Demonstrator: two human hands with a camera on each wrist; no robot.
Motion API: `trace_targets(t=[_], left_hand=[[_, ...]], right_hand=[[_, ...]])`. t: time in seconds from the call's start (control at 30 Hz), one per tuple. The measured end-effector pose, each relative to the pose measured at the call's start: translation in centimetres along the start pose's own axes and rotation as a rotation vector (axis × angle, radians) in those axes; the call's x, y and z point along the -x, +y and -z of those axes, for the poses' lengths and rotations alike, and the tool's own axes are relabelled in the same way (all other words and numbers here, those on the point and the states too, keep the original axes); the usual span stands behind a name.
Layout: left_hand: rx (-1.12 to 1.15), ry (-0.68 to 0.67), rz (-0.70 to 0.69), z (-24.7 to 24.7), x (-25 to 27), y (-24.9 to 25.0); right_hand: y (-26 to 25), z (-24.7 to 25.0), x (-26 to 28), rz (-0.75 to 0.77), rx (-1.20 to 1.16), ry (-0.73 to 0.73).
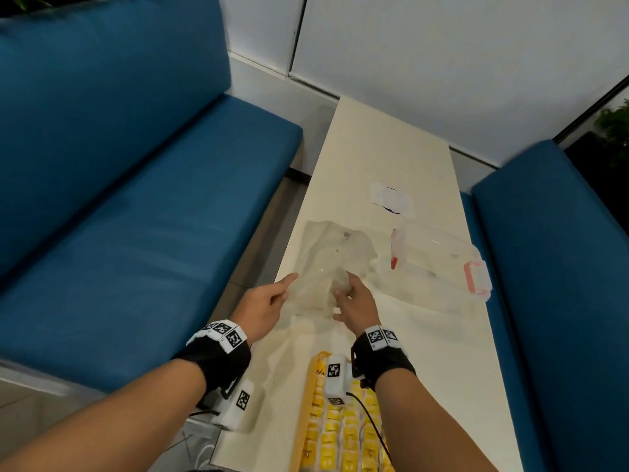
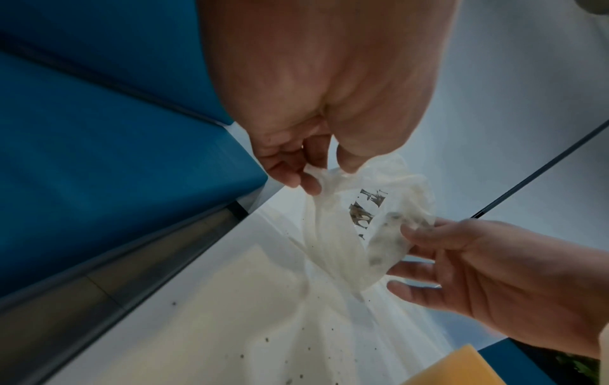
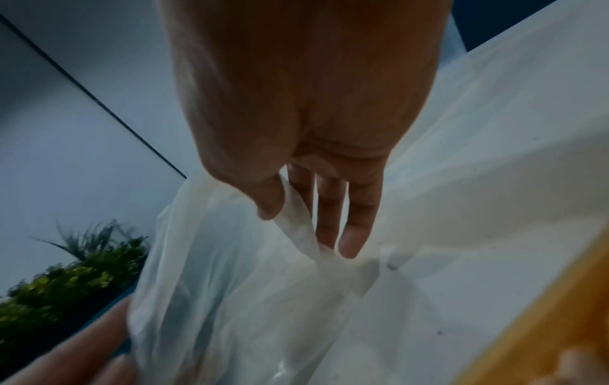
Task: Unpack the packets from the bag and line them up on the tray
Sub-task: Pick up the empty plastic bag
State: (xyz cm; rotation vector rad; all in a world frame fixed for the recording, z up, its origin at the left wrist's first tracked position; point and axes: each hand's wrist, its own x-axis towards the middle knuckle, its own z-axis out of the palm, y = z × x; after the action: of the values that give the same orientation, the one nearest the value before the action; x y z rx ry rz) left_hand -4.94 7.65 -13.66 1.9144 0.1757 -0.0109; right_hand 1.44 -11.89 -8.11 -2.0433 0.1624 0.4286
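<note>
Left grip (image 2: 296,166) pinches bag (image 2: 346,234); head view blurs it.

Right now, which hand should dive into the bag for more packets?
Probably the right hand: only its thumb pinches the bag, fingers loose. The left hand grips the bag's bunched edge.

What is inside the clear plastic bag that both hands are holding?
Through the clear bag, pinched by the left hand and right hand, only the table and dark print show. No packet is visible, though crumpled folds near the fingers hide part.
</note>
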Motion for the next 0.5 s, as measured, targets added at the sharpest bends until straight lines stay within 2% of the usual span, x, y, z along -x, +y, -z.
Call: trace_targets(t=[0.07, 0.13, 0.23, 0.3, 0.4, 0.43, 0.5], left_hand=[[-0.036, -0.019, -0.075, 0.3, -0.2, 0.1], [-0.127, -0.105, -0.157, 1.0, 0.1, 0.9], [-0.216, -0.238, -0.198, 2.0, 0.8, 2.5], [-0.278, -0.213, -0.238, 2.1, 0.8, 3.4], [-0.300, -0.111, -0.391, 2.2, 0.3, 3.9], [-0.302, -0.091, -0.408, 2.8, 0.4, 4.0], [-0.335, -0.014, -0.358, 4.8, 0.7, 4.0]], right_hand=[[-1.5, -0.9, 0.6, -0.028, -0.092, -0.024], [-2.7, -1.6, 1.3, -0.064, -0.193, -0.112], [-4.3, -2.1, 2.4, -0.103, -0.333, -0.243], [-5.6, -2.4, 3.2, -0.122, -0.415, -0.318], [-7.4, -2.0, 4.2, -0.108, -0.436, -0.371], [-7.6, -1.4, 4.4, -0.094, -0.432, -0.384], [-6.9, 0.7, 5.1, -0.093, -0.479, -0.374]])
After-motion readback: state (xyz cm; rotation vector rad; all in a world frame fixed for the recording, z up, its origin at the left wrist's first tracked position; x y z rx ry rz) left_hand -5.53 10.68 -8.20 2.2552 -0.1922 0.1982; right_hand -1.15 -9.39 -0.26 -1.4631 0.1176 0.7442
